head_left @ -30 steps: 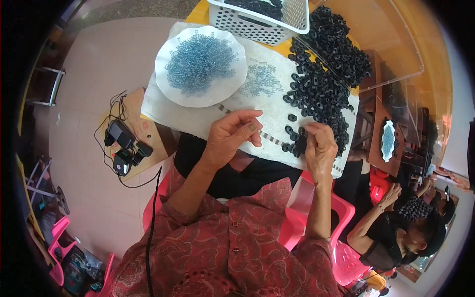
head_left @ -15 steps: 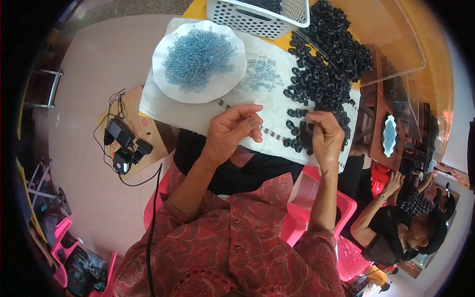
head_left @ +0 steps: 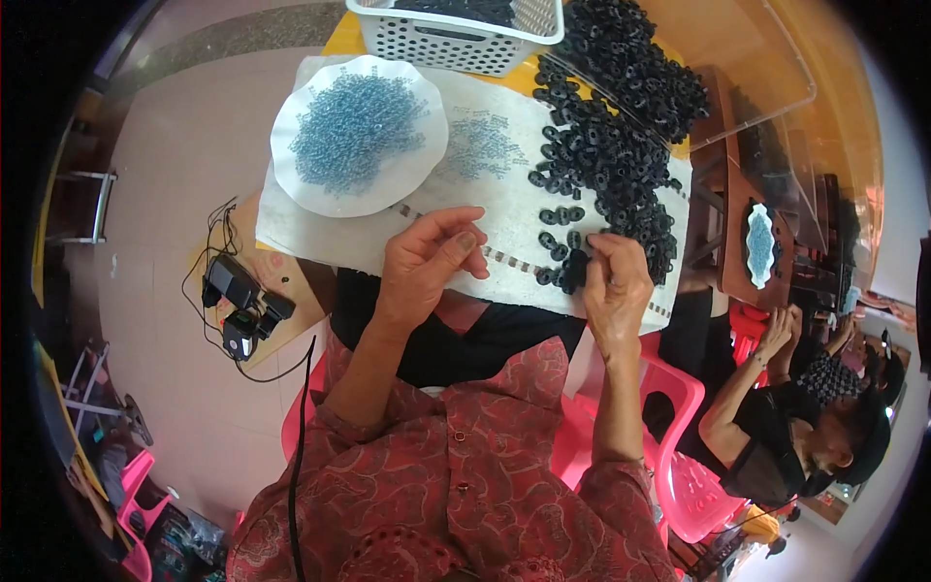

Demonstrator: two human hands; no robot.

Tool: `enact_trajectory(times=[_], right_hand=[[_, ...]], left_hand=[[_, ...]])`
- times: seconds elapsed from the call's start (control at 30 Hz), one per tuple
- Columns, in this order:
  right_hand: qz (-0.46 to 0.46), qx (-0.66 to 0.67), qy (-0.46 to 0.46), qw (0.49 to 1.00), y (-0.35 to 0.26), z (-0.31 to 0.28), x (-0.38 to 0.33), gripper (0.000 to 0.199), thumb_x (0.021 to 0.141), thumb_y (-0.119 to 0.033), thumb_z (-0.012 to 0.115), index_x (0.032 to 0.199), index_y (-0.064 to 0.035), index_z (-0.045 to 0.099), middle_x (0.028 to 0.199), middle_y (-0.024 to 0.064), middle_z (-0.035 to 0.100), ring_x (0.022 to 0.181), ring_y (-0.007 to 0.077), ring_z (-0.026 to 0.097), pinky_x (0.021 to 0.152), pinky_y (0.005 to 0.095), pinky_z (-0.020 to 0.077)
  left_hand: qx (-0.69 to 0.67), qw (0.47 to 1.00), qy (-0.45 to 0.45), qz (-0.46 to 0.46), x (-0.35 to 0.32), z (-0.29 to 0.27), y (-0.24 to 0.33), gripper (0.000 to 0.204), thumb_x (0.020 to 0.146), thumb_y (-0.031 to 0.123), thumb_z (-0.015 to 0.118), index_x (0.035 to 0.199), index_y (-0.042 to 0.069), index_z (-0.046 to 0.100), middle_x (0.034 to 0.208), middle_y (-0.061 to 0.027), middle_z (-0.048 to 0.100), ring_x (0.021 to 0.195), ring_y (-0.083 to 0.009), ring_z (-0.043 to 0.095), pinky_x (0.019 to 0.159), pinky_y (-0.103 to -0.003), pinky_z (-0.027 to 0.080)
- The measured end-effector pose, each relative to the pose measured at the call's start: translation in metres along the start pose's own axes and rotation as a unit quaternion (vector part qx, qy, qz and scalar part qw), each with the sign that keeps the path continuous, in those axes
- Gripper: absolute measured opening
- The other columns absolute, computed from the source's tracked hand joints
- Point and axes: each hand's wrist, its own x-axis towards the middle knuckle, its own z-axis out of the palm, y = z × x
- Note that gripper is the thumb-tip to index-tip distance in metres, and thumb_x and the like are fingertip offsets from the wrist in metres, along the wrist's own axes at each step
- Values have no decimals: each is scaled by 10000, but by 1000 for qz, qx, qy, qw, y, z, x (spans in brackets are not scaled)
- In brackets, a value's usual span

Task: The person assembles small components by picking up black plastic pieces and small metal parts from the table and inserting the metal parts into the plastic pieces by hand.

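My left hand (head_left: 423, 267) hovers over the near part of the white cloth (head_left: 339, 241), its thumb and fingers curled together. Anything between those fingertips is too small to make out. Over to the right, my right hand (head_left: 621, 283) is closed in a pinch beside a few small black oval parts (head_left: 574, 270); whatever it grips is hidden. A large heap of such black parts (head_left: 609, 155) lies just beyond it. Small clear-blue tubular pieces (head_left: 354, 131) fill a white wavy-rimmed plate (head_left: 291, 184), and more loose blue pieces (head_left: 480, 144) lie on the cloth.
A white perforated basket (head_left: 456, 53) with dark contents stands at the far edge. Black adapters and cables (head_left: 238, 291) rest on a board at left. A clear plastic sheet (head_left: 747, 78) rises at the right. Another person (head_left: 776, 417) sits at right by a plate of blue pieces (head_left: 759, 245).
The whole view has shifted a little. My right hand has come slightly lower, nearer the small group of black parts. My left hand keeps nearly the same curled pose.
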Motion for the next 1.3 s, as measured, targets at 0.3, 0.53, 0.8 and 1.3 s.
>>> enact_trajectory(times=[0.3,0.53,0.8,1.3], right_hand=[[125,-172,-22,977,4,30,42,209,856,-227,593,873,-39,682,842,173,611,701,362,625,636,443,499],[184,-164,-47,968,2,38,51,200,829,-227,612,869,-49,694,858,182,627,755,370,631,697,446,496],[85,-37,42,995,8,29,32,116,835,-112,629,845,0,603,794,175,606,618,318,619,565,397,486],[148,174,36,973,-9,19,26,127,867,-7,610,987,35,619,807,72,608,626,102,598,570,226,483]], left_hand=[[-11,1000,10,-12,2,4,-1,284,930,28,533,1205,-41,545,964,-104,600,754,-147,589,689,-301,524],[-7,1000,14,-8,4,5,-1,279,927,36,547,1196,-37,551,948,-101,608,755,-141,600,695,-289,534],[-13,999,28,-10,3,3,2,277,925,40,553,1192,-33,555,963,-113,624,743,-143,610,690,-292,542],[16,995,94,26,3,6,21,262,932,47,546,1181,-36,553,1023,-107,635,815,-174,653,763,-304,556]])
